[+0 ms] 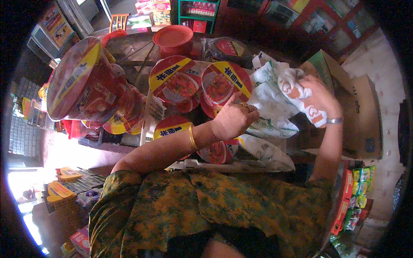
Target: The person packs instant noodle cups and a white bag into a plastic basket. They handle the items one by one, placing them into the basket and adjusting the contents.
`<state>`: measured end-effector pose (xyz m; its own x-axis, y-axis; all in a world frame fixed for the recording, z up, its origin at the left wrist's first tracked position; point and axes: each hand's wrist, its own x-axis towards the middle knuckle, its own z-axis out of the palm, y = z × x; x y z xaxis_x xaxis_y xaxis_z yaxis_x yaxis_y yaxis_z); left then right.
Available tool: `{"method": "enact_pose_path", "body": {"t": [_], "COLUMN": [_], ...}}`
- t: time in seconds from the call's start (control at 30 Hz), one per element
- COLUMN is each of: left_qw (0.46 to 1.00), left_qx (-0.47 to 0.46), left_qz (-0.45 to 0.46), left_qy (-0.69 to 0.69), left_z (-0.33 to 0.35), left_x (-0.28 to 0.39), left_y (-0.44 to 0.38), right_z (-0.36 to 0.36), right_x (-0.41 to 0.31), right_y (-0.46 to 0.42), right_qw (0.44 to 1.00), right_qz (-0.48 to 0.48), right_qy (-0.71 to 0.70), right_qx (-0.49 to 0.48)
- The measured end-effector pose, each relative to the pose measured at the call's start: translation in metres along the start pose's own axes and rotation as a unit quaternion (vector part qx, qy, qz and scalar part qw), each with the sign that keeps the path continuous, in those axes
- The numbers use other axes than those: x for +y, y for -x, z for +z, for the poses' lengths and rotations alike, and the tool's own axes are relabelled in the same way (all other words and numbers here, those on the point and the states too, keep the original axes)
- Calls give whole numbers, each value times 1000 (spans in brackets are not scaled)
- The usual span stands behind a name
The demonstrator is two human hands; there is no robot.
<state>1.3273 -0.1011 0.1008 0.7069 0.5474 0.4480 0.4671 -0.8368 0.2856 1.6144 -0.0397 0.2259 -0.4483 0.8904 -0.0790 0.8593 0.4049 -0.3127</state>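
My left hand (235,117) is over the edge of an instant-noodle tub (226,82) with a red and yellow lid; its fingers are partly curled, and I cannot tell whether they grip anything. My right hand (314,93) holds a white and orange patterned cloth (292,85), bunched in the fingers and trailing down to the wrist. Between the hands lie white plastic packages with green print (269,93). Another noodle tub (174,79) stands left of the first, and more tubs sit nearer my body in a white plastic crate (146,121).
Stacked wrapped noodle tubs (84,80) lean at the left. A red round container (172,38) and a plastic-wrapped package (227,48) stand behind the crate. Open cardboard boxes (364,116) are at the right, beside hanging snack packets (361,180).
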Motion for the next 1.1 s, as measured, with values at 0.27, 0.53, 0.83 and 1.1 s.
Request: {"method": "enact_pose_path", "body": {"t": [0.27, 0.53, 0.83, 1.1], "left_qw": [993, 995, 986, 997], "left_qx": [114, 95, 137, 69], "left_qz": [41, 25, -4, 22], "left_qy": [7, -25, -95, 3], "left_z": [8, 3, 1, -9], "left_x": [-5, -6, -7, -19], "left_y": [-4, -11, -22, -14], "right_z": [-15, -26, 99, 154], "right_x": [-19, -79, -107, -125], "right_y": [55, 155, 175, 126], "right_qw": [1000, 999, 993, 936], "right_qz": [11, -12, -22, 56], "right_qy": [18, -20, 23, -30], "right_qx": [21, 30, 114, 347]}}
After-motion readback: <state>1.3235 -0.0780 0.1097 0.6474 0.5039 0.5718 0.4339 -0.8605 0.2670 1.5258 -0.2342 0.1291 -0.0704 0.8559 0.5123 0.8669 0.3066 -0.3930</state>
